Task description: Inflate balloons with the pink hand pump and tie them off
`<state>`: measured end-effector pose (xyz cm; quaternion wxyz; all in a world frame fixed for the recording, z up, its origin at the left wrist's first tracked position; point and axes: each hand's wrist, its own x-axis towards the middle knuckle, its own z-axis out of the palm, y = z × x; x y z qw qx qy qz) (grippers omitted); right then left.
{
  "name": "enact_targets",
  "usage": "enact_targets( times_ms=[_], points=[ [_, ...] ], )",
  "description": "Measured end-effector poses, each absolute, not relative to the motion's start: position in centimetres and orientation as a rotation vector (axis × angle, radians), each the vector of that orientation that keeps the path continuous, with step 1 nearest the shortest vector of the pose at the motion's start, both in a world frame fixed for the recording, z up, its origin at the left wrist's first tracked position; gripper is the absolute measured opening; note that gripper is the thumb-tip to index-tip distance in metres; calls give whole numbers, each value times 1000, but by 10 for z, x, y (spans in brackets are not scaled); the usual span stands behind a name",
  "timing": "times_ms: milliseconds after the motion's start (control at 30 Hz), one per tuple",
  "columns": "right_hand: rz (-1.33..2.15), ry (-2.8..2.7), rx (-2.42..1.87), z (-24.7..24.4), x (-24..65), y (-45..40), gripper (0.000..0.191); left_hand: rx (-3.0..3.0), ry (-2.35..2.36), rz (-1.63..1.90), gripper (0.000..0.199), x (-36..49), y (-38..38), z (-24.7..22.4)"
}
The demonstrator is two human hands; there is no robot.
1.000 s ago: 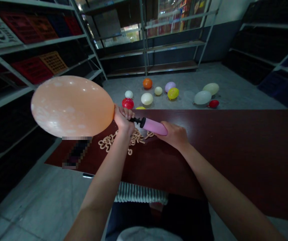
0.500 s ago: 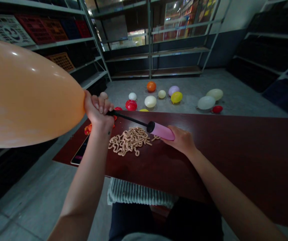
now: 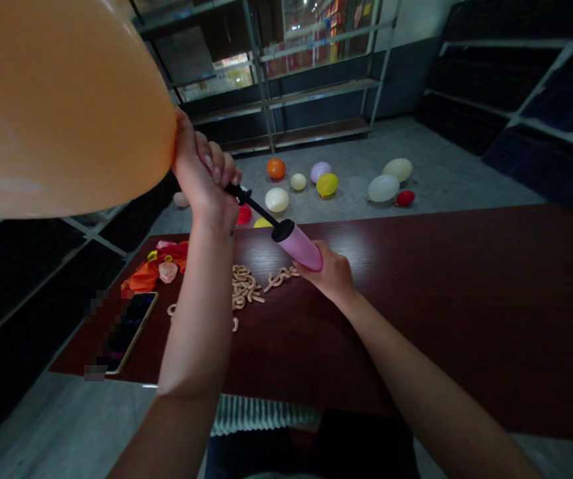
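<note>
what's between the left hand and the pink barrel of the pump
In the head view, a thin black rod spans the stretch from the left hand to the pink barrel, meeting its black end cap.

Right of my right fingers [image 3: 311, 271] lies open table [image 3: 446, 286]; left of my left fingers [image 3: 217, 161] the big orange balloon [image 3: 67, 113] blocks me.

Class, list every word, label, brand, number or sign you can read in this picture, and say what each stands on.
Readable text: none.
Blue labels on the metal rack: too small and blurred to read.
Phone screen: dark, partly pixelated, nothing legible.
Large peach balloon: faint pale marks, no letters that can be made out.
Pink pump: no lettering visible on the side shown.
</note>
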<state>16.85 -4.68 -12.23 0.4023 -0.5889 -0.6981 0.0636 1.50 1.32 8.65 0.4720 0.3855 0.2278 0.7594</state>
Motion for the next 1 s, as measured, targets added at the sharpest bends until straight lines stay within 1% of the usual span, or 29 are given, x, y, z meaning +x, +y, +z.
enact_targets(
  times_ms=[167, 300, 667, 833, 1000],
  points=[
    [174, -1704, -1571, -120, 169, -44, 41, 851, 684, 1757, 60, 66, 14, 49],
    [166, -1774, -1602, -118, 169, -45, 43, 809, 694, 1768, 62, 66, 4, 34],
    [-64, -2041, -1374, -116, 164, -55, 48, 618, 732, 1910, 61, -22, -32, 10],
    [-98, -2115, -1333, -119, 158, -60, 45, 496, 709, 1984, 62, -61, -53, 15],
    [-115, -2170, -1270, -124, 157, -60, 48, 472, 634, 2050, 62, -104, -67, 22]
  ],
)
